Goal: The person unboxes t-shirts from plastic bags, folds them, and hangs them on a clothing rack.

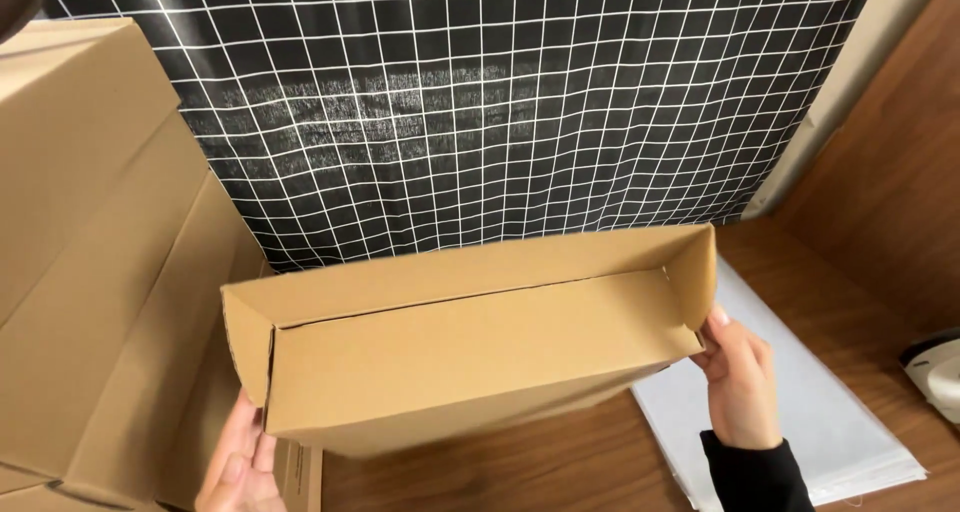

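Flat brown box (470, 342) held up over the tabletop (520, 467), open side facing the camera, long edges running left to right and tilted a little upward toward the right. Left hand (238, 462) under the lower left corner, palm up, fingers spread against the cardboard, supporting rather than clenched. Right hand (740, 382) gripping the right end flap, thumb on the inner face, fingers behind; black sleeve (755, 477) at the wrist. End flaps folded up at both ends, inside bare. Behind the box, black cloth with a white grid (480, 102), hanging or stretched. To the left, larger cartons (90, 272) stacked close beside the left hand. On the wooden tabletop below the right hand, a stack of white sheets (830, 412). At the far right edge, part of a white device (935, 372), kind unclear.
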